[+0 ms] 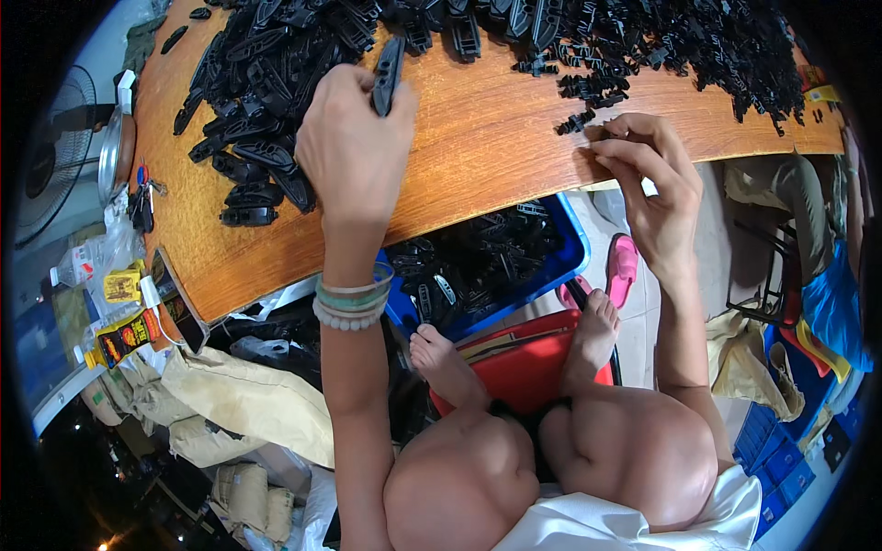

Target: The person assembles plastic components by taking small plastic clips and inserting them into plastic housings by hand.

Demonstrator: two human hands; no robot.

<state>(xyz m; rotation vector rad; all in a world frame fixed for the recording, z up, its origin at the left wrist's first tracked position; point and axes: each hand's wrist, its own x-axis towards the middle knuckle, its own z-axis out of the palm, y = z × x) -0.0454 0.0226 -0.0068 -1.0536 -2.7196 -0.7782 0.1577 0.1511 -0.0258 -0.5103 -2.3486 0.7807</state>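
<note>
Over the wooden table [478,138], my left hand [354,151] is closed on a long black plastic part [390,78], held nearly upright with a slotted side showing. A big heap of similar black parts [266,83] lies around and beyond that hand. My right hand [657,179] is at the table's near edge, thumb and fingertips pinched together. Something dark and tiny shows at its fingertips, too small to name. Just past them sits a short row of small black plastic clips [579,119], leading off a larger pile of clips [680,46].
Under the table edge stands a blue crate [574,241] with more black parts in it. A red container [524,354] is by my feet. At left are a fan [55,151], keys [145,197] and bags; pink slippers [622,271] lie on the floor.
</note>
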